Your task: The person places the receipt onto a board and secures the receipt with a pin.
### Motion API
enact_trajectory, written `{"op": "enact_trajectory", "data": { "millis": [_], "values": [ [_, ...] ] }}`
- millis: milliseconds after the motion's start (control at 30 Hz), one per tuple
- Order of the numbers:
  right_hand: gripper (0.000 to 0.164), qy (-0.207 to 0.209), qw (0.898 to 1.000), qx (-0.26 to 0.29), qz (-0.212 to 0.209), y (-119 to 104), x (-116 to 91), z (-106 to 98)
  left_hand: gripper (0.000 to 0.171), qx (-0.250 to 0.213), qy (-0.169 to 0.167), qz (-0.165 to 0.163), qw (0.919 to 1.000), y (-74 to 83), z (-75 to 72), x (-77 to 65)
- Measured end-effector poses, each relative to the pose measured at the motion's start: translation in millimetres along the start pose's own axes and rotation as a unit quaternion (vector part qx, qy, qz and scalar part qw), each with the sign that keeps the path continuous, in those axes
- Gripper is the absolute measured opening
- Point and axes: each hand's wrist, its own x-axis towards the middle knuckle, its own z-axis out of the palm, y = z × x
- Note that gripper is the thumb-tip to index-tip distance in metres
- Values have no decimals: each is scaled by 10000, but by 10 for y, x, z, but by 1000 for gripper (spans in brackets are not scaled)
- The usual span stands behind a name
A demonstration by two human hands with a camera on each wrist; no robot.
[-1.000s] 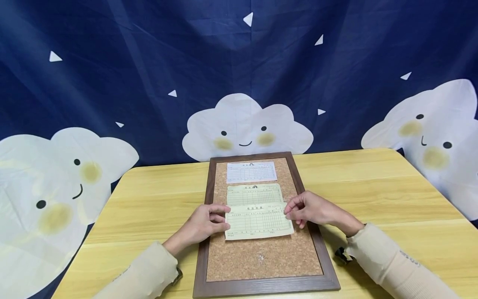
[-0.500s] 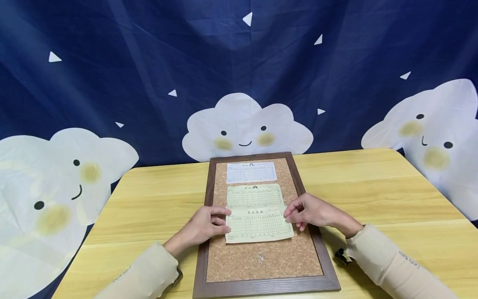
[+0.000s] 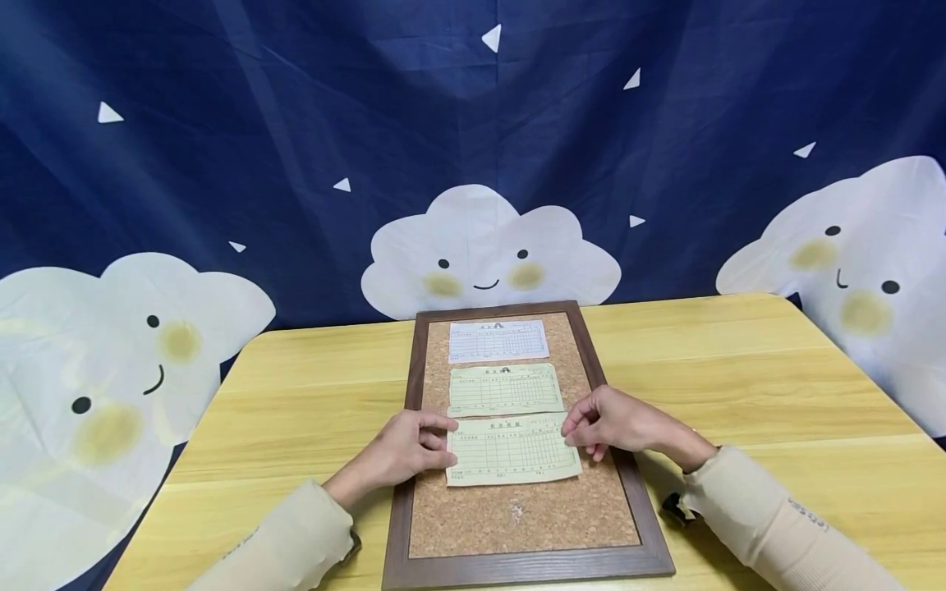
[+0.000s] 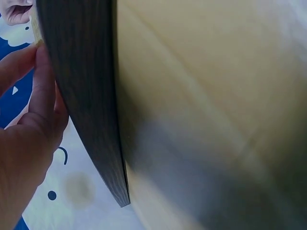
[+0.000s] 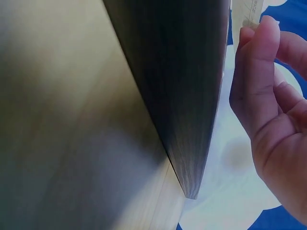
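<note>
Between both hands in the head view is a pale yellow-green printed form slip [image 3: 513, 455], close over a cork board [image 3: 473, 521] with a brown wooden frame. My left hand [image 3: 405, 447] pinches the slip's left edge, thumb toward me and fingers on the far side. At its right edge, near the upper corner, my right hand [image 3: 617, 423] pinches it between thumb and fingers. Just beyond lies a similar yellow slip [image 3: 506, 390] with a dark clip-like mark at its top. Farther up the board is a white slip [image 3: 497, 343] with a like mark.
The board lies on a wooden table [image 3: 281, 386], its far edge near a dark blue curtain [image 3: 310, 98] with cloud faces. A small silvery patch [image 3: 516, 511] shows on the cork below the held slip. The board's frame [image 4: 84, 72] looms large in the left wrist view.
Both hands have drawn the held slip slightly toward me. Its top edge no longer covers the lower part of the middle yellow slip. The board stays put.
</note>
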Motion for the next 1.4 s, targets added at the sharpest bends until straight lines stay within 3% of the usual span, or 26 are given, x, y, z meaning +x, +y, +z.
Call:
{"op": "enact_trajectory", "data": {
  "millis": [967, 1400],
  "values": [
    [5, -18, 9999, -78, 141, 24, 24, 32, 42, 788, 97, 175, 9967, 16, 20, 38],
    [4, 106, 9993, -186, 297, 25, 49, 70, 42, 868, 42, -23, 9962, 54, 41, 41]
  ]
}}
